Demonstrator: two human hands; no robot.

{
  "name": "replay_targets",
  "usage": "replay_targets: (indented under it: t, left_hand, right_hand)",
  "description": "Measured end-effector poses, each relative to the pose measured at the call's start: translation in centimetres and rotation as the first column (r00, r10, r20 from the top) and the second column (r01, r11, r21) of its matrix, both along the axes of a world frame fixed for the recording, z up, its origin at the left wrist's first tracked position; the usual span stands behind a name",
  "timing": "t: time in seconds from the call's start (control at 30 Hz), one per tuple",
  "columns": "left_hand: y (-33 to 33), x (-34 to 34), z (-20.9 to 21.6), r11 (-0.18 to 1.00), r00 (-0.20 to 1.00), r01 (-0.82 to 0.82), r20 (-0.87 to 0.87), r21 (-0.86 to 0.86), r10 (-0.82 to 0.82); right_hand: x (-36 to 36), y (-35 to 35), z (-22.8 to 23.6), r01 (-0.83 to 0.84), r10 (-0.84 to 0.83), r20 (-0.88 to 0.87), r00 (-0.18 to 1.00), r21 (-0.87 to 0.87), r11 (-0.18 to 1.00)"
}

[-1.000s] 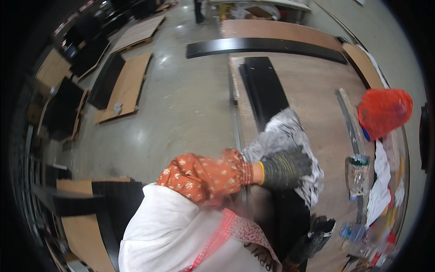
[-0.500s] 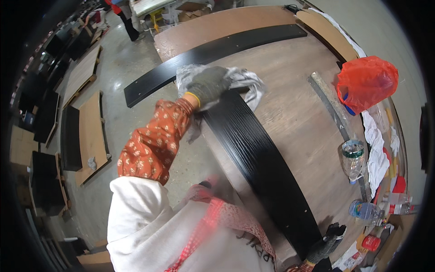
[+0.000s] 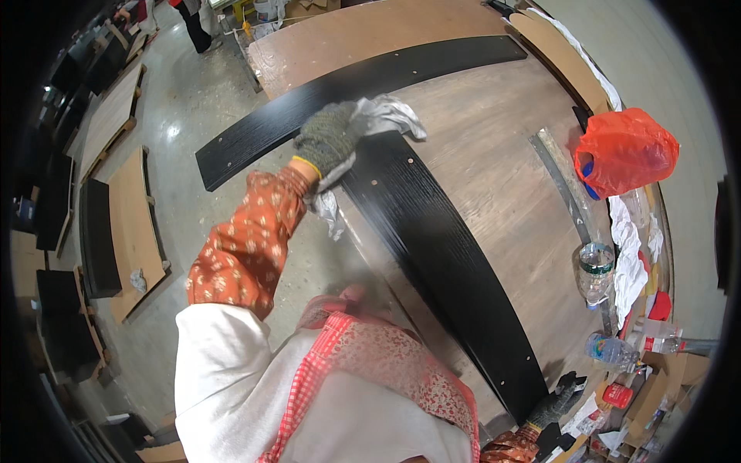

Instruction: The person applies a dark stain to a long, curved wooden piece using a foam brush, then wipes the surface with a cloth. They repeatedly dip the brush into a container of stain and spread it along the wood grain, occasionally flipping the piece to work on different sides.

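Note:
A long black curved board (image 3: 451,255) with visible wood grain lies across the brownish worktop. At its far end my left hand (image 3: 328,139), in a grey-green knitted glove, is closed on a crumpled whitish-grey cloth (image 3: 390,116), part of which hangs over the board's left edge. My right hand (image 3: 552,405), in a dark glove, is by the near end of this board at the lower right. Its fingers look bent around something small and dark that I cannot make out. A second black curved board (image 3: 355,85) lies crosswise just beyond my left hand.
At the right stand a red plastic bag (image 3: 629,150), a cut plastic bottle (image 3: 596,274), another clear bottle (image 3: 612,349) and crumpled white paper (image 3: 629,258). On the floor to the left, a black panel (image 3: 99,239) lies beside a brown sheet (image 3: 135,224). A person (image 3: 193,27) stands far off.
My left hand and the cloth have shifted left and slightly up, baring more of the near board's far end. The whole view has turned a little. My right hand stays by the near end.

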State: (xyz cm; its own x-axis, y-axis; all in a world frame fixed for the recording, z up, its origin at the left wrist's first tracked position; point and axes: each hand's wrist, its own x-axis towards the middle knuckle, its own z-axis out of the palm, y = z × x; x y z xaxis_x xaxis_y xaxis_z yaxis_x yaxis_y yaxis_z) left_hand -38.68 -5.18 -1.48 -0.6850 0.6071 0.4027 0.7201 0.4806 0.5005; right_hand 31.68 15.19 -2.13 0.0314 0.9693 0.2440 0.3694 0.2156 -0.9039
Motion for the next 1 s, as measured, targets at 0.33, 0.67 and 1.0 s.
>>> replay_targets:
  t: [0.33, 0.67, 1.0]
  left_hand:
    - [-2.9, 15.5, 2.0, 0.971, 0.925, 0.235, -0.316, 0.036, -0.212]
    - [-3.9, 8.5, 0.5, 0.968, 0.983, 0.045, -0.164, -0.248, -0.088]
    - [-2.4, 20.4, -2.0, 0.955, 0.997, 0.08, 0.024, -0.287, -0.076]
  right_hand:
    - [-14.8, -0.3, 1.7, -0.319, 0.323, -0.144, 0.935, 0.054, 0.946]
    - [-23.8, -1.5, 3.0, -0.602, 0.56, -0.255, 0.788, -0.128, 0.788]
    - [-23.5, -1.3, 3.0, -0.64, 0.609, -0.224, 0.761, -0.105, 0.761]
